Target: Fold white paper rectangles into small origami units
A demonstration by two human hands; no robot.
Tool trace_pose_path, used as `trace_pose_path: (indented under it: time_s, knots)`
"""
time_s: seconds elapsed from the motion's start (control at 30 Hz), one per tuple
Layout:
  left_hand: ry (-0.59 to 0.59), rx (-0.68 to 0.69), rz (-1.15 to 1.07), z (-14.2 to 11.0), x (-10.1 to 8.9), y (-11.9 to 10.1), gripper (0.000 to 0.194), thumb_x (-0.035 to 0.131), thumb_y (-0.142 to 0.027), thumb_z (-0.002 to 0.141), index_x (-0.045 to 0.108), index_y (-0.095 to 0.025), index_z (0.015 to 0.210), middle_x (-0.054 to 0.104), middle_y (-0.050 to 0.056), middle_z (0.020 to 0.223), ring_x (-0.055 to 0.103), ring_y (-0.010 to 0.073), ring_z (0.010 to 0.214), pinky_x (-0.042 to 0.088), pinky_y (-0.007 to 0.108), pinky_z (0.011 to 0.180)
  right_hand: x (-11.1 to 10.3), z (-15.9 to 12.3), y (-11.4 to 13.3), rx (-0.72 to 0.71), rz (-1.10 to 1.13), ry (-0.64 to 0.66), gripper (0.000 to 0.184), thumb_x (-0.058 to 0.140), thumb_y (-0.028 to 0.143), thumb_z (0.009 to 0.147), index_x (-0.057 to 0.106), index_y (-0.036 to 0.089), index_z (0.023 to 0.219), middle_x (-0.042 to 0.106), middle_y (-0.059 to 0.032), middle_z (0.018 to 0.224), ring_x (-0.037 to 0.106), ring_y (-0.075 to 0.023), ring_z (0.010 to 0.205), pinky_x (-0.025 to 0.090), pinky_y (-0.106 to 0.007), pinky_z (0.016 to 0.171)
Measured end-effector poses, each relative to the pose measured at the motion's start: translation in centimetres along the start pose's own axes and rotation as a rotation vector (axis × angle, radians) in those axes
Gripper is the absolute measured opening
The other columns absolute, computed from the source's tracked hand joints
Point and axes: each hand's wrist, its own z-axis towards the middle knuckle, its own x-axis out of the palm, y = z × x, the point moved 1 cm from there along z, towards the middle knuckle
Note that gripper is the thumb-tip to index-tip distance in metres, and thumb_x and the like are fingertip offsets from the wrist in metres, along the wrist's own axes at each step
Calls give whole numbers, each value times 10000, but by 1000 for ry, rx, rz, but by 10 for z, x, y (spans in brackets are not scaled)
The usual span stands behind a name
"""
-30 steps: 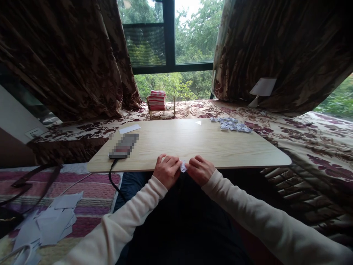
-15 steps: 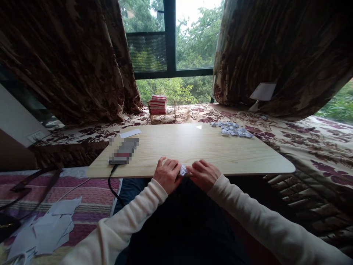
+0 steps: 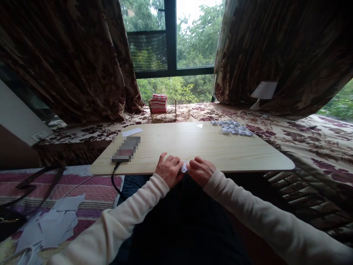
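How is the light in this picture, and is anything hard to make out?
Head view: daylight from the window, its sky washed out; pale sheen on the table; the right curtain in deep shadow; a dark item blurred into blocks; the paper between left hand and right hand too small to read its folds.

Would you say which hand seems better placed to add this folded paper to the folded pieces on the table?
Probably the right hand: like the left hand, it holds the folded paper, but the folded pieces lie nearer to it.
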Motion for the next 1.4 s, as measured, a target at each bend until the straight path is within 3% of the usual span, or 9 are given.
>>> trace_pose_path:
  time_s: [0.27,0.47,0.7,0.83,1.0,1.17,1.4]
  knots:
    - [4,-76,-8,-4,1,-2,299,581,-336,735,569,-204,1003,616,56,1022,520,242,957,268,477,941,-11,-12,4,112,19,-58,156,501,176,827,649,160,782,541,-50,680,420,-175,693,380,-285,621]
    - [2,-107,-42,-5,5,-1,289,559,-330,759,571,-202,1018,605,56,1036,501,238,970,285,456,946,-15,-7,6,110,100,8,221,521,169,800,639,204,983,577,-58,796,441,-187,764,408,-279,652]
    - [-19,-117,-69,-21,-3,-10,321,548,-301,782,570,-190,1082,588,69,1073,482,240,1031,237,472,1006,-12,-1,10,146,197,69,252,498,168,805,661,234,987,570,-64,794,442,-189,771,421,-278,649]
    - [-69,-159,-64,-35,-8,-19,316,498,-274,829,563,-188,1126,584,82,1046,491,240,1011,245,489,996,-16,1,8,170,260,138,283,571,208,733,652,210,1004,578,-62,859,462,-197,832,446,-291,714]
    - [-119,-170,-56,-35,-7,-19,260,501,-295,837,606,-204,1057,594,69,990,511,226,967,278,481,979,-18,9,1,222,261,247,416,510,179,766,542,147,1180,598,-66,878,489,-182,823,451,-283,729]
    - [-172,-145,-38,-33,-5,-20,235,505,-274,835,618,-192,1024,615,68,978,518,221,967,275,473,988,-13,18,-3,196,192,423,323,501,138,771,632,225,1052,581,-77,921,461,-194,825,429,-280,689]
    - [-238,-173,-21,-30,-1,-28,183,504,-240,844,629,-188,966,641,53,905,541,204,901,283,467,972,-23,26,4,172,87,595,377,494,144,785,569,197,1151,563,-113,1016,459,-249,918,438,-325,704]
